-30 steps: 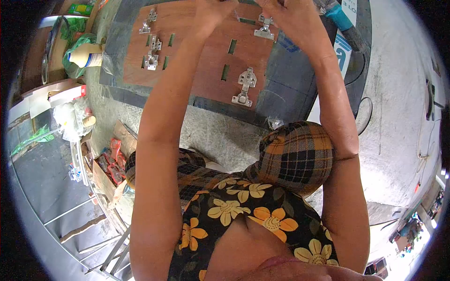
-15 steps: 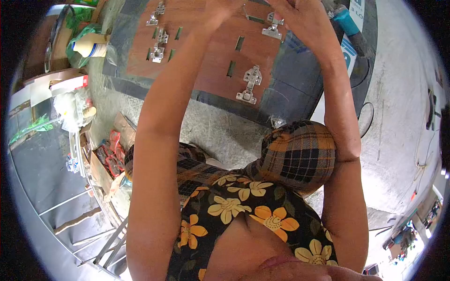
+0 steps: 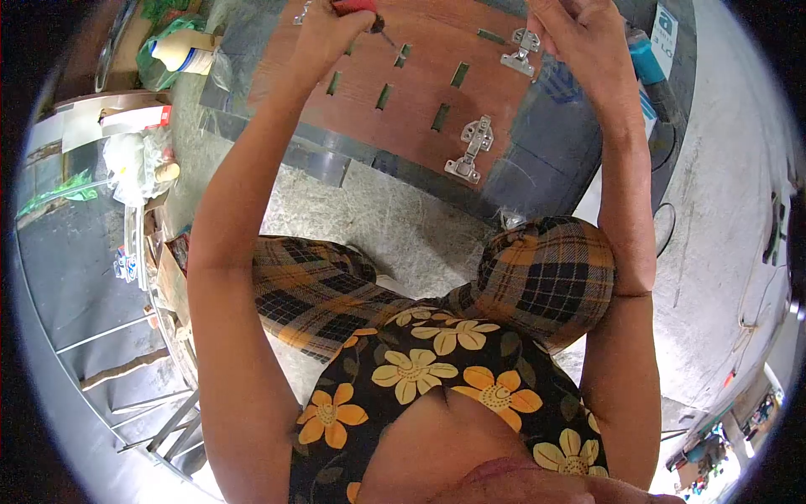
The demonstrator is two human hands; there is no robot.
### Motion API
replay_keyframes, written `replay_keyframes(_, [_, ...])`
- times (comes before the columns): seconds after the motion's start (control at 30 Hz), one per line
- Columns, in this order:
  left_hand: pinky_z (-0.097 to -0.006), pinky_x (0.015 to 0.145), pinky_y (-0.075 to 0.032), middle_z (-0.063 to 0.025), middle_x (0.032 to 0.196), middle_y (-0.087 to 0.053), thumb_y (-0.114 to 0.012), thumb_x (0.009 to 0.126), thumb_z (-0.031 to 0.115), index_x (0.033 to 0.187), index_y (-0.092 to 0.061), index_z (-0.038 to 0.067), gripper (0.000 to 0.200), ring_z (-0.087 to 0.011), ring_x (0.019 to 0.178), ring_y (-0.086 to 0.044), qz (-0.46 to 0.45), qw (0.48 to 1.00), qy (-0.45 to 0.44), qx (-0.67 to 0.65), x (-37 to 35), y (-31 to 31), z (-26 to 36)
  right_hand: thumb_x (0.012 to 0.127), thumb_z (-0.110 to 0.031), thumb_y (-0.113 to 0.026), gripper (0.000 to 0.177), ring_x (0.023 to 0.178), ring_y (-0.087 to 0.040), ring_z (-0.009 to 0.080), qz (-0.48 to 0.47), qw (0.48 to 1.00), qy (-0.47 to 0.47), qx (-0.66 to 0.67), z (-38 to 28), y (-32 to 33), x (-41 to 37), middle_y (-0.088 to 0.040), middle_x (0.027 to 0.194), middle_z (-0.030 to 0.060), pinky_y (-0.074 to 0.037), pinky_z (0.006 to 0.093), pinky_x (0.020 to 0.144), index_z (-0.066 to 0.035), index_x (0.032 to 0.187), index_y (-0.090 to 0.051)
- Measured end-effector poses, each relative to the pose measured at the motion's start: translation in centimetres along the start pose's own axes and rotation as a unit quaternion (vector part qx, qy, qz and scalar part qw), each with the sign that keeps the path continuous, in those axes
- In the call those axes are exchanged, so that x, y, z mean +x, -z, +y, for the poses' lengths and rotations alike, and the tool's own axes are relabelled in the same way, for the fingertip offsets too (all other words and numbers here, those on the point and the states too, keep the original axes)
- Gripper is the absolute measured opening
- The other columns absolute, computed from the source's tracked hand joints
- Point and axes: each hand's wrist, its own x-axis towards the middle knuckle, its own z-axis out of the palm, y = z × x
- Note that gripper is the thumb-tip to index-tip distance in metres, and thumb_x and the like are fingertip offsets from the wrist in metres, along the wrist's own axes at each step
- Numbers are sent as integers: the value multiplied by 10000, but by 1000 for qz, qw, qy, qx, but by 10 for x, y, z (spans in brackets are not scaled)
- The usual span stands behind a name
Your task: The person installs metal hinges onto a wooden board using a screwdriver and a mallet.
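My left hand [image 3: 323,42] is closed around a red-handled screwdriver [image 3: 376,23], whose thin shaft points down and right over the brown board [image 3: 411,126]. At the board's upper right, my right hand [image 3: 583,34] has its fingers curled together; what they may hold is hidden. Just left of that hand, a metal hinge [image 3: 522,50] lies at the board's edge. A second hinge [image 3: 474,147] lies lower on the board. Beyond my left hand, a third hinge [image 3: 302,13] shows only in part. Several narrow slots run through the board.
A dark mat or sheet [image 3: 546,160] lies under the board. To the right is a teal cylindrical object [image 3: 646,63]. At the left are a cream bottle [image 3: 178,50], an open cardboard box [image 3: 80,130], plastic bags [image 3: 126,164] and a metal frame [image 3: 168,424].
My left hand has moved left and down, away from my right hand, and its screwdriver now shows. The view has shifted, so the board sits farther right.
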Motion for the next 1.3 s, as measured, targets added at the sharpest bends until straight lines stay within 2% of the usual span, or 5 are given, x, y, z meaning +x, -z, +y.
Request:
replay_keyframes(0.23, [-330,619,-531,-116,904,-660,-767,778,184,1070,-595,-30,400,-188,772,-650,82,993,29,76,-18,4,-25,993,-191,-565,212,544,-449,39,4,999,-43,-12,-21,-8,-5,-512,623,-24,-352,245,470,-5,1008,-664])
replay_keyframes(0.33, [-342,672,-551,-145,974,-665,-798,773,221,1156,-557,-39,522,-218,827,-668,120,976,153,97,-24,-7,-5,995,-196,-563,216,546,-445,39,-12,998,-63,0,-20,-8,0,-508,624,-27,-351,243,473,-3,997,-660])
replay_keyframes(0.43, [-372,716,-562,-173,1021,-653,-794,773,236,1230,-522,-24,591,-263,860,-673,86,993,28,73,-13,-10,-40,997,-199,-558,219,546,-440,39,-9,999,-41,0,-22,-8,-1,-503,623,-27,-352,242,476,-3,987,-656])
replay_keyframes(0.63, [-420,779,-549,-208,1024,-663,-782,786,279,1224,-542,-41,593,-316,923,-672,184,963,36,193,-12,-23,-46,997,-195,-558,215,533,-441,34,1,1000,-15,-15,-23,-8,-5,-506,616,-29,-350,241,466,-8,982,-662])
replay_keyframes(1.3, [-419,713,-558,-206,920,-689,-829,745,285,1023,-612,-70,501,-302,834,-695,154,964,97,193,-12,-22,-35,978,-160,-573,177,585,-457,54,-15,1000,-8,5,-26,-11,-5,-521,663,-15,-385,251,509,-2,975,-652])
